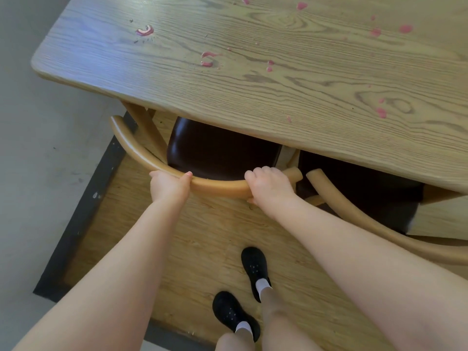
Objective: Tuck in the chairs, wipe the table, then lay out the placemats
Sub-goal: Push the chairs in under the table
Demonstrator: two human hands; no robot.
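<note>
A wooden chair [217, 184] with a curved back rail and dark seat [220, 148] stands at the table's near edge, its seat mostly under the tabletop. My left hand [169, 184] grips the rail left of centre, thumb over the top. My right hand [269, 184] grips the same rail near its right end. The wooden table [253, 97] carries pink smears and spots [209, 59] across its top. A second chair [374, 224] stands to the right, its dark seat partly under the table. No placemats or cloth are in view.
My two feet in black shoes [253, 268] stand on the wood-pattern floor behind the chair. A dark strip [83, 211] borders this floor on the left, with grey floor beyond. The table's left corner [38, 64] is rounded.
</note>
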